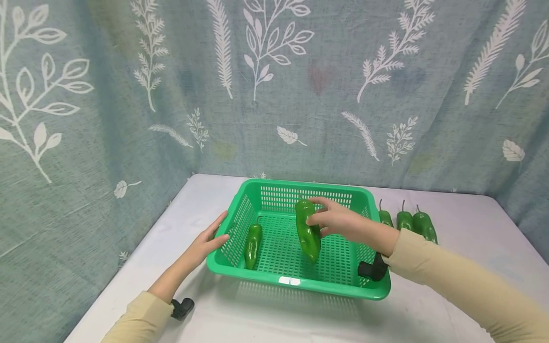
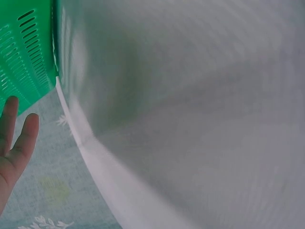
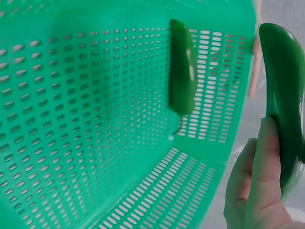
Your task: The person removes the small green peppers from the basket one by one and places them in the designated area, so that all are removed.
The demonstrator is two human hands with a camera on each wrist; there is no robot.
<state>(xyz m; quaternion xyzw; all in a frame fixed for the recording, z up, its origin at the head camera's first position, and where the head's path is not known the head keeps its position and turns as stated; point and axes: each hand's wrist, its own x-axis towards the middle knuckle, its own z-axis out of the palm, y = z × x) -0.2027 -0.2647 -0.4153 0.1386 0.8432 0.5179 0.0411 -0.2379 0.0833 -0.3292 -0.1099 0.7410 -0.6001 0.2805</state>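
A green plastic basket (image 1: 296, 284) with slotted walls stands on the white-covered table. Over its middle, my right hand (image 1: 339, 220) holds a large glossy green pepper (image 1: 307, 233), fingers and thumb about its upper part; the right wrist view shows this pepper (image 3: 284, 90) near the hand's fingers. Another green pepper (image 1: 253, 246) lies in the basket along the left wall. My left hand (image 1: 203, 245) is at the basket's left side with its fingers extended, and whether they touch the rim is hard to tell.
Several green peppers, one of them a stemmed pepper (image 1: 424, 226), lie on the white tablecloth (image 1: 467, 238) right of the basket, partly hidden by my right arm. A patterned blue-grey curtain (image 1: 274, 133) rises behind and left of the table.
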